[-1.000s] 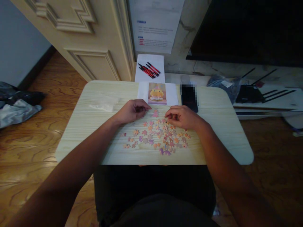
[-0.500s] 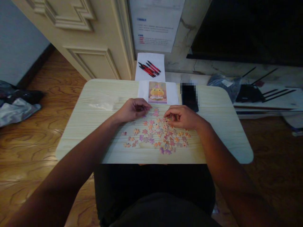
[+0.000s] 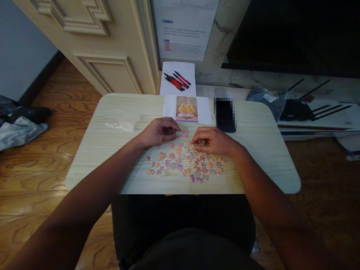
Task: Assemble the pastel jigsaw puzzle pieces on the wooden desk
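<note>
Many small jigsaw puzzle pieces (image 3: 202, 165) in pink, orange and purple lie scattered over the light wooden table (image 3: 92, 157). My left hand (image 3: 162, 131) is curled at the far left of the spread, its fingertips beside a pink joined cluster of pieces (image 3: 185, 132). What those fingers hold, if anything, is hidden. My right hand (image 3: 212, 140) rests over the upper right of the pile, thumb and fingers closed around a puzzle piece that is mostly covered. Beyond both hands, a picture of a yellow cartoon character (image 3: 187, 109) lies on white paper.
A dark phone (image 3: 226, 120), partly pixelated, lies at the table's back right. A clear plastic bag (image 3: 122, 122) is at the left. Several red and black pens (image 3: 177, 81) rest on paper behind the table. A black router (image 3: 295, 110) stands on the right ledge.
My right hand has shifted slightly left and toward me over the pieces. My left hand stays nearly in place beside the pink cluster.
</note>
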Demonstrator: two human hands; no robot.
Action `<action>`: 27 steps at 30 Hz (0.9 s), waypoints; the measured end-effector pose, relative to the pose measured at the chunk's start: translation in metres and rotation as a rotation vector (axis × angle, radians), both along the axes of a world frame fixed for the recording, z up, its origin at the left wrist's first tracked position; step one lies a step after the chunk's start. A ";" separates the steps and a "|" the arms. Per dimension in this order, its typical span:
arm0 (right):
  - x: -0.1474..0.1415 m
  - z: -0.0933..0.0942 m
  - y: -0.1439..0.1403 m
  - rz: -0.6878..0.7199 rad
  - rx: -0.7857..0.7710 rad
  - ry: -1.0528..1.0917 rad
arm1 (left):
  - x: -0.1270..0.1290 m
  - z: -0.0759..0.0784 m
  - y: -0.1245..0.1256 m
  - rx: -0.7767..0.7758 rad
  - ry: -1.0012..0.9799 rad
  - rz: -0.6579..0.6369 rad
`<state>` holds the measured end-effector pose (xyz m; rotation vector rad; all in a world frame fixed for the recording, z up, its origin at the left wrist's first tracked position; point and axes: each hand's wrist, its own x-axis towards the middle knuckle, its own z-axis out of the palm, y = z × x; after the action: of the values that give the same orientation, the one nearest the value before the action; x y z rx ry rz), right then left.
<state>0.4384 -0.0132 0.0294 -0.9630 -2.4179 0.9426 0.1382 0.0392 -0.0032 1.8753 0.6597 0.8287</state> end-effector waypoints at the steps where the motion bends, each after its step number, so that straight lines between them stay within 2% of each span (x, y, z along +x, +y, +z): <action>1: 0.000 0.000 0.000 0.005 -0.006 0.012 | 0.000 0.000 0.000 -0.010 -0.001 0.006; 5: -0.004 0.000 -0.004 0.042 -0.036 0.024 | -0.001 -0.002 0.001 -0.054 -0.013 0.017; 13: -0.019 -0.004 -0.010 0.132 0.016 -0.021 | -0.002 -0.005 0.002 -0.098 -0.023 0.006; 21: -0.010 -0.004 -0.008 0.011 0.052 -0.007 | -0.001 -0.006 0.002 -0.110 -0.026 0.033; 27: -0.012 -0.007 -0.007 0.013 0.076 -0.020 | 0.000 -0.006 0.002 -0.075 -0.015 0.042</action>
<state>0.4262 -0.0204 0.0222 -0.9352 -2.4601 0.8424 0.1384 0.0408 -0.0090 1.7914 0.7140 0.8333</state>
